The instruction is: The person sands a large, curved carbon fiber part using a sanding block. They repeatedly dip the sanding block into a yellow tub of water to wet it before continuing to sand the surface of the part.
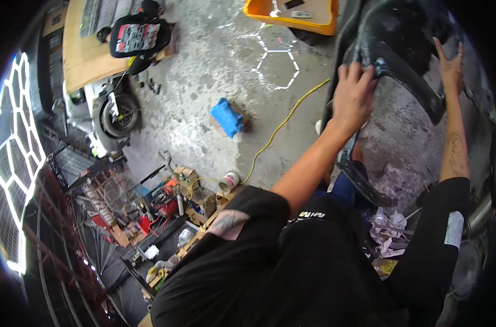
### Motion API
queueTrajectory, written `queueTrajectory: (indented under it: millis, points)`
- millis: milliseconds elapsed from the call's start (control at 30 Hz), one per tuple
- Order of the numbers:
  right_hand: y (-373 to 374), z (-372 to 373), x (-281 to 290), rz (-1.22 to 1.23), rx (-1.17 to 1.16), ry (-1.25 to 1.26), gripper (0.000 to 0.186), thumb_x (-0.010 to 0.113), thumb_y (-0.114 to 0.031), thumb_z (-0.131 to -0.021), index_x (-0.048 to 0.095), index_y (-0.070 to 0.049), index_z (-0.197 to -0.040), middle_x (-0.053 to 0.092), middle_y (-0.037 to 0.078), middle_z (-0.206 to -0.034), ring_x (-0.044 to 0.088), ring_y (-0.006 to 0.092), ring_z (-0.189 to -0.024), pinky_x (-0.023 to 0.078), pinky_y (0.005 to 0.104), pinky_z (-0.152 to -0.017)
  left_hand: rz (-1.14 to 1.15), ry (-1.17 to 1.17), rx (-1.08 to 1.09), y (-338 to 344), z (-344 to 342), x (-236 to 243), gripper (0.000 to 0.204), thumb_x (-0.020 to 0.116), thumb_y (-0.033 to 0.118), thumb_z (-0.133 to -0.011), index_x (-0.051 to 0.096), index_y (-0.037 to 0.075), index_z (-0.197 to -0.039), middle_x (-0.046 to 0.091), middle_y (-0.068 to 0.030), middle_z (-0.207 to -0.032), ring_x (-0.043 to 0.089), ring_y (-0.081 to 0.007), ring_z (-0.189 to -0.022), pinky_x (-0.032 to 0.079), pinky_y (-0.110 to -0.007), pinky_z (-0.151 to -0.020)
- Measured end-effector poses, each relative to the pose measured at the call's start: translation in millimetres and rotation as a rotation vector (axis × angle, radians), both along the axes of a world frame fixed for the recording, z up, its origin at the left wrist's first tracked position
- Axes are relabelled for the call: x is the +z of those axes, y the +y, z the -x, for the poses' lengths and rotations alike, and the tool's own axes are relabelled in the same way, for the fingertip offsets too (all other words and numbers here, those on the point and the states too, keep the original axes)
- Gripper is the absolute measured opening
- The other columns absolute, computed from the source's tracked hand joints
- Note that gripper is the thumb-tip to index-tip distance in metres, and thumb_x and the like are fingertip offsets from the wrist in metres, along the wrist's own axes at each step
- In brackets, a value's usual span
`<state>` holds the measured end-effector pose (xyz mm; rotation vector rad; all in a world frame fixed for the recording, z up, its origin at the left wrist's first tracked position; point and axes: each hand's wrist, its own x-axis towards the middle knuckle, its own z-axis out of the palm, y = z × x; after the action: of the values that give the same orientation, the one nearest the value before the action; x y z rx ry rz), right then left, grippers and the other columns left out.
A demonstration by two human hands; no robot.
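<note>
Black sleeves fill the lower view above a stained concrete floor (204,82); left hand (354,95) grips the black bumper panel (400,60) at upper right; right hand (450,65) lies open, flat against it.

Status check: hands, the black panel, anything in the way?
Left hand gripping black car body panel at its inner edge. Right hand flat on same panel, fingers spread. Yellow cable and crumpled paper on floor nearby.

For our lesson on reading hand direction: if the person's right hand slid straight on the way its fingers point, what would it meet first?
The right hand lies flat on the black car panel, fingers pointing up-frame. Going on, it would probably just meet more of that panel's dark surface, though depth is unclear.
</note>
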<state>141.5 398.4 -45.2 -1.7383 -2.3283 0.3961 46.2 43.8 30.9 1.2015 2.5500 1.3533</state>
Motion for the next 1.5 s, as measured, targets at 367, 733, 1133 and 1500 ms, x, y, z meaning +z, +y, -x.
queueTrajectory:
  millis: [367, 733, 1133, 1500]
  points:
    - [-15.9, 1.3, 18.8, -0.16, 0.099, 0.149, 0.114, 0.059, -0.091, -0.078, 0.035, -0.02, -0.164, 0.056, 0.028, -0.148, 0.059, 0.0505, -0.127, 0.048, 0.0555, -0.103, -0.044, 0.05, -0.014, 13.8, 11.7, -1.9, 0.031, 0.074, 0.001, -0.083, 0.07, 0.005, -0.114, 0.058, -0.0166, -0.101, 0.054, -0.0404, -0.095, 0.047, -0.049, -0.082]
    - [-37.9, 21.4, 36.6, -0.098, 0.0, 0.15, 0.112, 0.075, -0.075, -0.079, 0.026, -0.029, -0.168, 0.059, 0.035, -0.137, 0.055, 0.0555, -0.127, 0.045, 0.0581, -0.106, 0.025, 0.075, -0.015, 3.7, 6.1, -7.9, 0.022, 0.075, 0.004, -0.089, 0.072, 0.004, -0.11, 0.061, -0.015, -0.102, 0.055, -0.0383, -0.097, 0.046, -0.047, -0.086]
    - [-41.9, 20.3, 42.5, -0.009, -0.059, 0.163, 0.111, 0.078, -0.071, -0.079, 0.023, -0.033, -0.168, 0.057, 0.028, -0.144, 0.059, 0.0481, -0.127, 0.05, 0.0535, -0.102, 0.08, -0.004, -0.028, -13.7, -2.0, -8.2, 0.022, 0.077, 0.002, -0.087, 0.072, 0.004, -0.108, 0.062, -0.0136, -0.099, 0.056, -0.0347, -0.095, 0.045, -0.045, -0.086]
    - [-36.8, 17.7, 47.7, -0.042, -0.075, 0.137, 0.111, 0.078, -0.071, -0.08, 0.023, -0.033, -0.168, 0.056, 0.029, -0.144, 0.058, 0.0486, -0.129, 0.048, 0.0537, -0.105, 0.011, 0.013, 0.001, -15.0, 5.9, -3.1, 0.032, 0.08, 0.004, -0.088, 0.072, 0.005, -0.119, 0.06, -0.0161, -0.112, 0.06, -0.0331, -0.106, 0.05, -0.04, -0.096]
